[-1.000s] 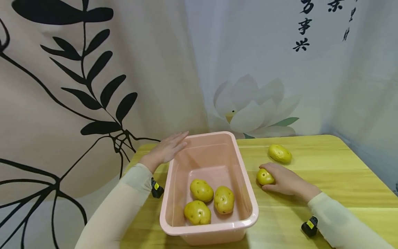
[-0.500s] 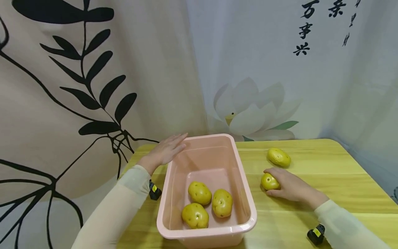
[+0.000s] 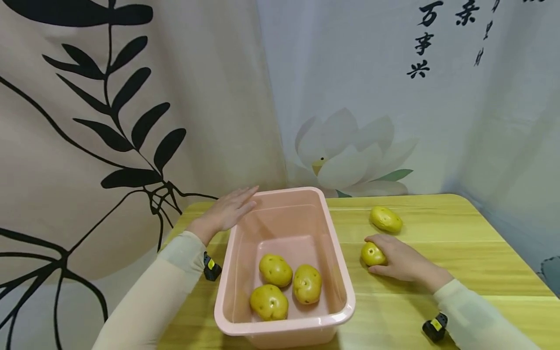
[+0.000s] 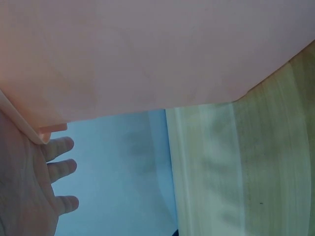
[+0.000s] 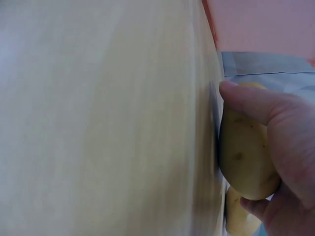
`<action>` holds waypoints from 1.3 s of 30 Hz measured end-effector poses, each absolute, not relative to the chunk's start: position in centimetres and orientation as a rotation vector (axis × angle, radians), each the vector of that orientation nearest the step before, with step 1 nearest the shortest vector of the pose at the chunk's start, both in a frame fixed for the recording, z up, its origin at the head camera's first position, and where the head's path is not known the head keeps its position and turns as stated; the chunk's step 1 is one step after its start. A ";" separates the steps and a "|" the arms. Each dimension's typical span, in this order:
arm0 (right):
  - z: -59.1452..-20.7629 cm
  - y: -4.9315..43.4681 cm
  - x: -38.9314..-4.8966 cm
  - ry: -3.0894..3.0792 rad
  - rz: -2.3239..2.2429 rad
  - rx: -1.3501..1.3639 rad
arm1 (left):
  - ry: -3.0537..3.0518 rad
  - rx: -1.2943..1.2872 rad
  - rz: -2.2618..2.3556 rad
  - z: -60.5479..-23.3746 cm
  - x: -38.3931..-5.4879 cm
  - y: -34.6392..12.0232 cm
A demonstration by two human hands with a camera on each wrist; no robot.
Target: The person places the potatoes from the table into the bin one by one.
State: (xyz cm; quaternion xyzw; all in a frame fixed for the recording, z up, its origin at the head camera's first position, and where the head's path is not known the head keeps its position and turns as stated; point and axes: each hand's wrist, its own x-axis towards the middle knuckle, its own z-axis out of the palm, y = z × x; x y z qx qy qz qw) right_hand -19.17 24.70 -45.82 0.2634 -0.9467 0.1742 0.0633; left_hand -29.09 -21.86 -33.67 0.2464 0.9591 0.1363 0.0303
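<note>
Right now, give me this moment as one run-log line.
left hand: resting on rim of pink bin | right hand: gripping one potato | in bin: three potatoes | on table: another potato, beyond right hand

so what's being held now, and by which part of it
A potato, held in the right hand by its sides, between thumb and fingers. The left hand just rests on the tub's rim.

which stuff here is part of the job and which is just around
Likely part of the job:
right hand, gripping a yellow rounded potato
left hand, touching the rim of the pink rectangular plastic tub
three yellow rounded potatoes inside it
yellow oblong potato farther back, probably

Just around:
yellow wooden table
pale cloth curtain with black leaf print
small black wrist devices
</note>
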 end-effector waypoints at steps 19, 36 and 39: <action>-45.6 24.2 -20.2 -2.881 0.544 0.762 | 2.966 0.750 0.424 -32.9 -29.2 -22.1; -45.6 24.3 -19.7 -2.900 0.559 0.739 | 2.956 0.757 0.437 -33.5 -29.2 -21.7; -45.7 24.2 -19.5 -2.881 0.601 0.743 | 2.951 0.755 0.444 -33.6 -29.1 -21.6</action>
